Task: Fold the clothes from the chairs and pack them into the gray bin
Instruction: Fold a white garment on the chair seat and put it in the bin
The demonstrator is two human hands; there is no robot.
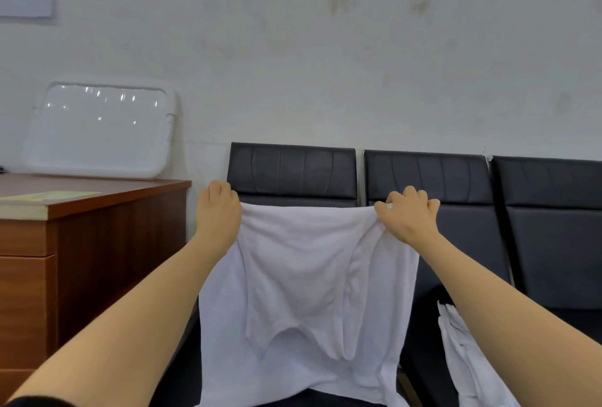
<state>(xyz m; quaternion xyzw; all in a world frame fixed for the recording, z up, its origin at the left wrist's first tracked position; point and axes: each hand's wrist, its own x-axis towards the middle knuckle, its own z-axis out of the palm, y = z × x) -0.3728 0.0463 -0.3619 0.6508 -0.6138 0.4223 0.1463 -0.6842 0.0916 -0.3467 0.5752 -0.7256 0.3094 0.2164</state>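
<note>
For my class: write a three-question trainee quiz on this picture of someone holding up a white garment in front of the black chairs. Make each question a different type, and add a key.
1. True or false: both the left hand and the right hand grip the top edge of the white garment.
2. Multiple choice: the white tray is A) flat on the floor, B) leaning against the wall on the wooden desk, C) on a chair seat.
3. Short answer: what lies on the seat of the black chairs at lower right?

Key: 1 true. 2 B. 3 another white garment.
</note>
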